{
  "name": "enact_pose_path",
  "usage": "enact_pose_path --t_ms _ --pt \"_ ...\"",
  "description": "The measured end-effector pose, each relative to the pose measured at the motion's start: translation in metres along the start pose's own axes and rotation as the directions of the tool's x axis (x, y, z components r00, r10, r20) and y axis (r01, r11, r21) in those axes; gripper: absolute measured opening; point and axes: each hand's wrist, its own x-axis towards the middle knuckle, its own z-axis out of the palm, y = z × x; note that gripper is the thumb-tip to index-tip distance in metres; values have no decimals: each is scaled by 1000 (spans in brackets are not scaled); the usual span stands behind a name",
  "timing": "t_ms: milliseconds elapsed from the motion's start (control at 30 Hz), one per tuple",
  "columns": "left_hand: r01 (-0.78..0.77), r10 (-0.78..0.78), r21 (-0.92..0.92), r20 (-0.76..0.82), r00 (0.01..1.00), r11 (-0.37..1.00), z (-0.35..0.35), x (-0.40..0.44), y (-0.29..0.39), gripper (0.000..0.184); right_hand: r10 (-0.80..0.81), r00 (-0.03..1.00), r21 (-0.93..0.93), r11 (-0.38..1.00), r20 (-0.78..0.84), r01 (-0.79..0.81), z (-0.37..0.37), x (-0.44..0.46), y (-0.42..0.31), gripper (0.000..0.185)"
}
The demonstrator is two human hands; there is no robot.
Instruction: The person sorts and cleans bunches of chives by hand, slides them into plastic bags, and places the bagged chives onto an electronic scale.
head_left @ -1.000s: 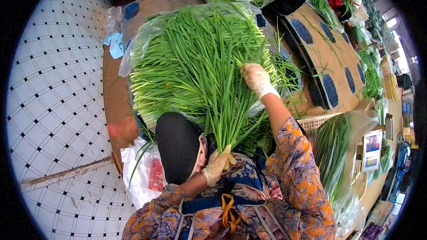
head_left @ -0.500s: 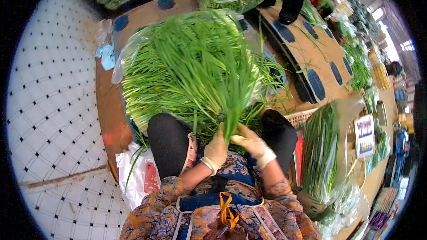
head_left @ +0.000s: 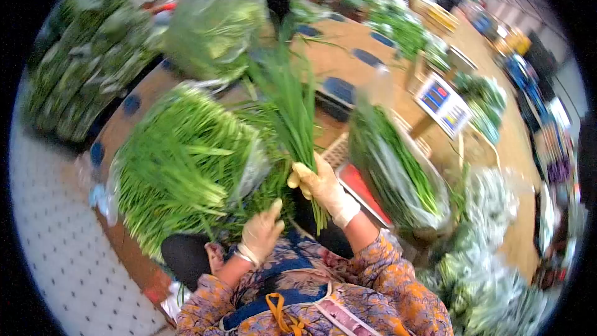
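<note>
My right hand (head_left: 318,185), in a pale glove, is closed around the lower part of a bunch of garlic chives (head_left: 292,109). The long green leaves point up and away from me, and the cut ends stick out below the fist. My left hand (head_left: 262,234), also gloved, is apart from the bunch, lower and to the left, with a finger stretched out and nothing visible in it. In front of it lies a large heap of garlic chives (head_left: 168,155) in an opened clear plastic bag, with loose leaves between heap and bunch.
Right of my hands, a clear bag of chives (head_left: 398,168) rests in a plastic basket (head_left: 336,152). A printed sign (head_left: 443,104) stands behind it. Bagged greens (head_left: 214,31) stand ahead, with stacked bundles (head_left: 93,56) at far left. People are in the background.
My view has turned right. Both hands were together at the bunch's base; now the right hand alone holds it, moved rightward toward the basket, and the left has let go.
</note>
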Motion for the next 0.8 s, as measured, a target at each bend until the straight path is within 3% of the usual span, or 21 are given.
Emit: enact_pose_path --t_ms 33,100,167,233,267,300,333,367,433,467,500,567,633,667,700,733,767,800 --pt "-173 181 108 -66 981 979 -11 36 13 51 -56 998 -100 994 -35 52 -19 -4 -15 51" --pt "-362 374 186 -34 927 913 -23 103 49 46 -484 869 -345 838 -107 424 -41 -17 -64 54" --pt "-505 528 309 11 849 806 -25 164 94 43 -561 804 -467 775 -198 426 -68 -29 -95 52" --pt "-616 623 340 100 776 711 -8 221 125 37 -687 713 -593 636 -142 494 -96 -41 -120 48" --pt "-676 728 379 9 685 632 6 244 139 26 -659 736 -634 637 -154 437 -111 -45 -120 47" --pt "-607 521 553 328 788 571 18 267 146 40 -628 760 -671 637 -167 378 -129 -48 -114 46" --pt "-564 375 587 422 825 581 41 297 137 47 -630 766 -730 584 -133 354 -146 -49 -101 46" --pt "-480 243 648 424 872 592 49 313 133 51 -626 774 -783 527 -96 330 -164 -50 -81 45" --pt "-266 -4 783 324 946 562 46 334 128 60 -545 813 -927 376 -206 17 -212 -66 -26 45" --pt "-363 69 809 375 924 463 28 337 126 56 -370 835 -912 213 -407 -350 -243 -81 4 47" --pt "-445 142 824 423 895 350 10 339 124 52 -186 785 -800 260 -591 -541 -274 -95 28 44" --pt "-240 263 793 105 959 559 24 349 105 40 -306 699 -762 306 -646 -571 -310 -123 84 39" --pt "-323 169 817 275 947 478 1 338 151 43 -94 649 -650 243 -755 -721 -298 -119 65 36" --pt "-350 342 762 179 922 545 12 347 138 36 -161 684 -700 243 -712 -671 -310 -121 76 42" --pt "-371 521 769 59 852 521 18 348 133 33 -94 662 -662 241 -744 -710 -277 -114 31 53" --pt "-352 533 741 -9 846 572 20 343 139 37 -30 715 -701 229 -699 -675 -265 -114 11 48" --pt "-391 591 702 -53 805 595 23 332 141 39 -288 794 -844 189 -536 -501 -273 -119 30 51" --pt "-435 645 662 -96 758 610 25 320 142 41 -146 778 -785 239 -610 -571 -241 -116 -1 56"
